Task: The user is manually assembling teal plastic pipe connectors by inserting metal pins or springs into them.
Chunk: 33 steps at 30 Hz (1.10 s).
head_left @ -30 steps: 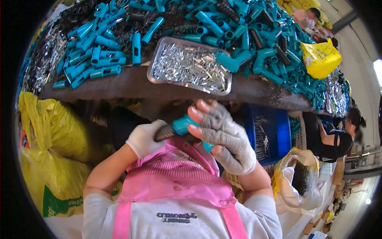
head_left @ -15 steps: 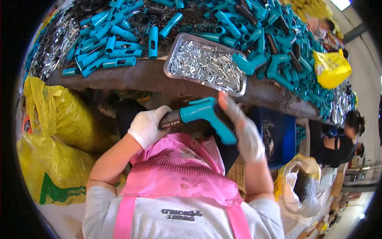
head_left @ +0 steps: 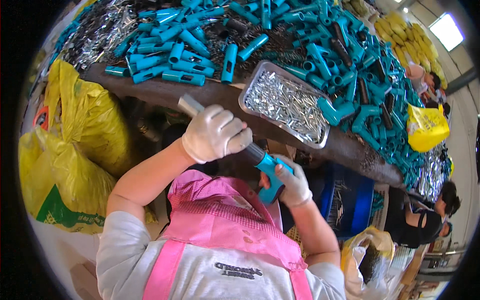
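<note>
A teal pistol-shaped handle [head_left: 270, 172] with a black barrel [head_left: 252, 154] is held slanting before my apron. My right hand [head_left: 295, 184] is closed around its teal grip, thumb on top. At the barrel's upper left end, my left hand [head_left: 217, 132] is closed in a fist. From the far side of that fist sticks a flat silver-grey metal piece [head_left: 190, 105]; whether it joins the barrel is hidden by the fingers. Both hands wear thin whitish gloves. Beyond them, on the bench, a clear tray [head_left: 245, 101] holds many small metal pins.
Teal tubes [head_left: 184, 78] and teal pistol-shaped bodies [head_left: 367, 120] are heaped on the bench [head_left: 150, 96]. Yellow sacks [head_left: 92, 115] stand at left. A blue bin [head_left: 357, 200] and an open sack [head_left: 347, 260] are at right, with another person [head_left: 411, 222] beyond.
My left hand has risen and turned into a fist, with the silver metal piece now showing. My right hand has gone from raised and nearly flat beside the handle to wrapped round it.
</note>
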Each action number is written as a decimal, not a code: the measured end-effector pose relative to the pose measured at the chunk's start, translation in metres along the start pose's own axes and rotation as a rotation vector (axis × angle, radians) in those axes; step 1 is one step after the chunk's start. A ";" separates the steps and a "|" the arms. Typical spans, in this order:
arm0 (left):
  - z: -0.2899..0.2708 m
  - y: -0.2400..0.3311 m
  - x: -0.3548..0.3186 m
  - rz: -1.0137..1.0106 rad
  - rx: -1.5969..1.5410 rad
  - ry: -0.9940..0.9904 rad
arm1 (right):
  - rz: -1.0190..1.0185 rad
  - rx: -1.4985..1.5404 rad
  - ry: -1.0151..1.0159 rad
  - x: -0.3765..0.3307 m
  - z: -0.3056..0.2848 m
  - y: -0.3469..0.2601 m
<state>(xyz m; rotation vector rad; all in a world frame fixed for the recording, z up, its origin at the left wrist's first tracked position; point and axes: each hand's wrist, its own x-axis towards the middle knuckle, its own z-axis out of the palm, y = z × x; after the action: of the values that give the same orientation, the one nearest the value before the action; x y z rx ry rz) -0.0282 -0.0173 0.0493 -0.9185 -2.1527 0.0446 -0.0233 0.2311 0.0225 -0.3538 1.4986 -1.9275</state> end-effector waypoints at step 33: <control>0.071 0.067 0.000 -1.172 -2.004 -0.105 | -0.249 -2.081 0.685 0.147 -0.296 -0.176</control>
<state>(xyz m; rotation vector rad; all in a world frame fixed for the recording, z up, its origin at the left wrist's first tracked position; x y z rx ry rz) -0.0357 0.0500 -0.0207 -0.2074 -1.8699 -2.9021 -0.3628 0.3822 0.0697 -0.6983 3.4584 0.2850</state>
